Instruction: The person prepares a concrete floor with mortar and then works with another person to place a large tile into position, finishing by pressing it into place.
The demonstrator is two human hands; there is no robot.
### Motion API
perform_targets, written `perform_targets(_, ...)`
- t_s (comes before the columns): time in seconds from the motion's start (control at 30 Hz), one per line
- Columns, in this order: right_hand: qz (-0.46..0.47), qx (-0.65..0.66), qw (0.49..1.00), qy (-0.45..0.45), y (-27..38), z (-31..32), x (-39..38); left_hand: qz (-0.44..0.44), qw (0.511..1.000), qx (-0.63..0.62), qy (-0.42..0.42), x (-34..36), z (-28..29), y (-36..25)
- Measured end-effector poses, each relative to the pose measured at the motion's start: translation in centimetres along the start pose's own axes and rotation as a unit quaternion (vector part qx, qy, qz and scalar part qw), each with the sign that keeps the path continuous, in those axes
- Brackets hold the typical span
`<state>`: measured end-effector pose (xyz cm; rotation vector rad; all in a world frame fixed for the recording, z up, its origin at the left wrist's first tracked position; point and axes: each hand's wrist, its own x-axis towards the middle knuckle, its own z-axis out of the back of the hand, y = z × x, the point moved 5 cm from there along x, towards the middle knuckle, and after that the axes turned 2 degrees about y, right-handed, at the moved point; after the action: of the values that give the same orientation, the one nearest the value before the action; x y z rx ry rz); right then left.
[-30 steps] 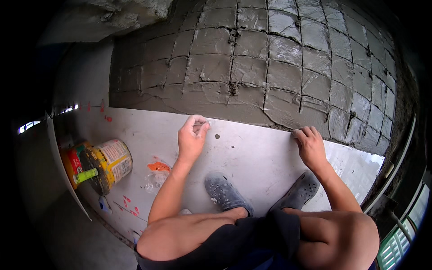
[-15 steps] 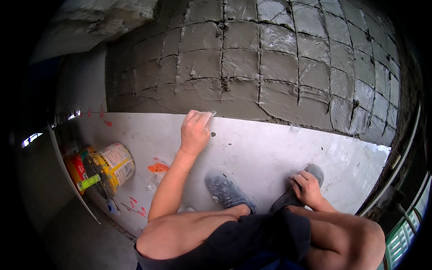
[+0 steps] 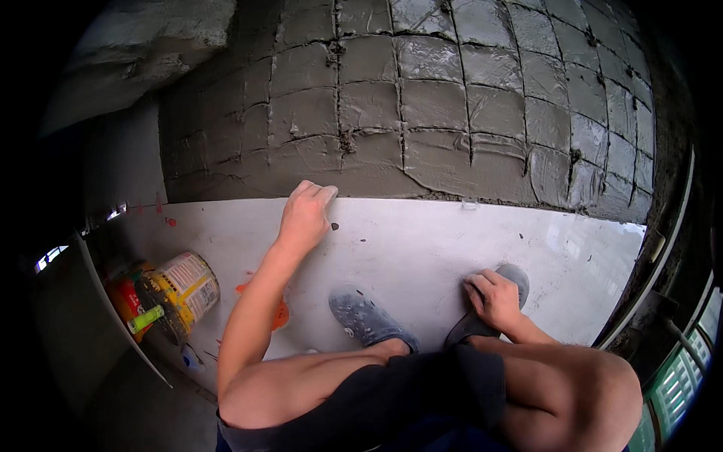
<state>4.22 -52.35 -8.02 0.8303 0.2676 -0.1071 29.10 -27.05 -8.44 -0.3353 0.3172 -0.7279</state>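
Crouching on a large white tile (image 3: 422, 256), the person faces a bed of grey mortar (image 3: 422, 113) scored into squares. At far left, off the tile's left end, a yellow tin (image 3: 184, 290) lies on its side among other containers, with a small green tube (image 3: 145, 319) just in front of it and orange marks (image 3: 279, 313) on the floor close by.

Next comes the left hand (image 3: 305, 215), stretched forward on a straight arm. Its palm lies flat on the tile and its fingers (image 3: 320, 193) reach the far edge, where white meets mortar; the fingers lie close together, curled a little over that edge, gripping nothing loose. A small dark speck (image 3: 334, 226) sits on the tile just right of the hand.

Two grey clogs (image 3: 369, 320) stand mid-tile, toes pointing toward the mortar. The right hand (image 3: 493, 297) rests low, near the body, its fingers spread loosely over the toe of the right clog (image 3: 512, 279) and the tile beside it, holding nothing.

The tile's long axis runs left to right across the view, its far long edge butting the mortar. That edge lies straight ahead of the person; the left hand is already on it, while the right hand is well back from it, near the tile's middle.
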Motion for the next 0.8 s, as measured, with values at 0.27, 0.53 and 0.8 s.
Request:
perform_targets(0.27, -0.002, -0.017, 1.0, 0.014, -0.2, -0.4, 0.2, 0.013, 1.0, -0.003, -0.006, 0.1, -0.8, 0.2)
perform_targets(0.53, -0.003, -0.025, 1.0, 0.014, -0.1, -0.5, 0.7, 0.014, 0.999, -0.026, 0.037, 1.5, -2.0, -0.2)
perform_targets(0.8, 0.002, -0.028, 0.999, 0.039, -0.1, -0.6, 1.0, 0.023, 0.999, -0.036, -0.027, 0.5, -1.8, -0.7)
